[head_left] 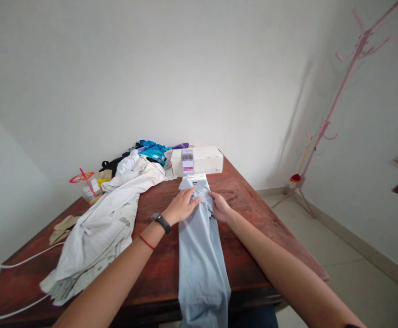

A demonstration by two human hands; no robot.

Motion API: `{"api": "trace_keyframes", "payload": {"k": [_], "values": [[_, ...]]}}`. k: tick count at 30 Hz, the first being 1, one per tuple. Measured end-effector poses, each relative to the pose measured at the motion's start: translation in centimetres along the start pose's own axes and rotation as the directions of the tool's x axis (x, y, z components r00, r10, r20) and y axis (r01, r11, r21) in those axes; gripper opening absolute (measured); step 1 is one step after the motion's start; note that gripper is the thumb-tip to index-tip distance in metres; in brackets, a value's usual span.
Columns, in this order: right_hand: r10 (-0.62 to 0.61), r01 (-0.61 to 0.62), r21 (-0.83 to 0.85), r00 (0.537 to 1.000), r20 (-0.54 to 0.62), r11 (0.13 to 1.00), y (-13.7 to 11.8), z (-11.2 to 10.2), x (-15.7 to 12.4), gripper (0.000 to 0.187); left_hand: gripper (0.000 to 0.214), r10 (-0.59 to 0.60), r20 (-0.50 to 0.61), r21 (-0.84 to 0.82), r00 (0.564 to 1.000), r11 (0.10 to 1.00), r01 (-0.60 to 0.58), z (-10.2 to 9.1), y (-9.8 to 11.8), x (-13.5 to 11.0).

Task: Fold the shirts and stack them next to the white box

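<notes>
A light blue garment (201, 255) lies folded into a long strip down the middle of the dark wooden table (253, 214), its lower end hanging over the near edge. My left hand (181, 206) rests flat on the strip's upper part, fingers stretched out; a black wristband and a red string sit on that wrist. My right hand (220, 207) grips the garment's right edge at the same height, fingers curled into the fabric.
A white striped shirt (99, 232) sprawls left of the strip. Behind it sits a heap of blue, black and purple clothes (151, 152). A white box (199, 160) stands at the far edge. White cable (17, 263) lies at left. A pink coat stand (325, 123) stands right.
</notes>
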State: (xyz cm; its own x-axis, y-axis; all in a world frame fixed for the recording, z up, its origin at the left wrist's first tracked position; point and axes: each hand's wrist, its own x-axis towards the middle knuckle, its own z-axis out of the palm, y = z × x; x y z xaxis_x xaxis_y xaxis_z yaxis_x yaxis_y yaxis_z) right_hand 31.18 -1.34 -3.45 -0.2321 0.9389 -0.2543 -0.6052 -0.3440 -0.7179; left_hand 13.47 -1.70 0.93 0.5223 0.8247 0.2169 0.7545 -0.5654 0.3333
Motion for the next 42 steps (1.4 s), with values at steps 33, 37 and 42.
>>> {"api": "trace_keyframes", "payload": {"k": [33,37,42], "values": [[0.036,-0.038,-0.113,0.999,-0.022,0.993,2.1,0.0,0.6,0.039,0.041,0.491,-0.336,0.177,0.804,0.871,-0.458,4.4,-1.2,3.5],[0.041,-0.052,-0.137,0.996,-0.084,0.989,3.0,0.2,0.9,0.021,0.045,0.519,-0.286,0.21,0.805,0.854,-0.475,4.4,-0.8,4.0],[-0.276,0.168,-0.438,0.941,-0.194,0.883,3.4,-0.3,1.0,0.009,0.053,0.539,-0.268,0.217,0.798,0.841,-0.495,4.3,-1.0,4.2]]}}
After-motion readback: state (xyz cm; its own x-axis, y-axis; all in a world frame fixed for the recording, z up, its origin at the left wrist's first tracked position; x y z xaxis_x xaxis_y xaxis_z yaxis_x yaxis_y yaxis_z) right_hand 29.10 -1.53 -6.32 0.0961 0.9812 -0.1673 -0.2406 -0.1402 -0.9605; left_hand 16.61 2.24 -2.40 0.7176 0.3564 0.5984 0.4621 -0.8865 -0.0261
